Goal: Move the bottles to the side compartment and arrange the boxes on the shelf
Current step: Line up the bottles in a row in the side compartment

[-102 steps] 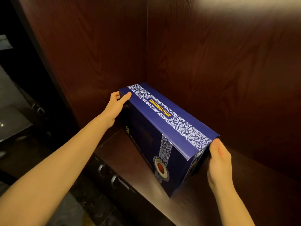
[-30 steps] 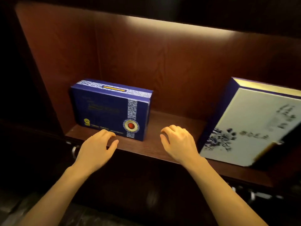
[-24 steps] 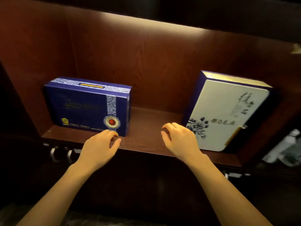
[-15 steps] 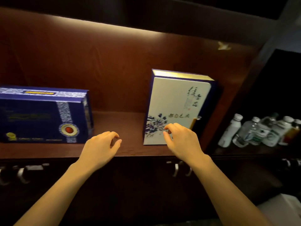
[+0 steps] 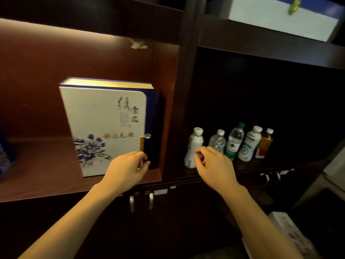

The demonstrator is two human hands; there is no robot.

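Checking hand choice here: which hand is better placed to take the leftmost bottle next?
Right. The right hand is directly in front of the leftmost bottle in the side compartment, while the left hand sits by the white box's lower corner, across the divider.

Cabinet door handles (image 5: pixel 150 200) (silvery metal)

White box (image 5: pixel 104 128), front face: I read a horizontal row of four gold characters (image 5: pixel 118 135), seemingly 都匀毛尖, though blurred. Above it stand black brush calligraphy (image 5: pixel 123 104) in vertical columns and a small red seal (image 5: pixel 129 126); I can decipher neither. Bottles (image 5: pixel 216 142), row of five: printed labels, the green-labelled bottle (image 5: pixel 233 144) bearing a white emblem; no wording is legible to me.
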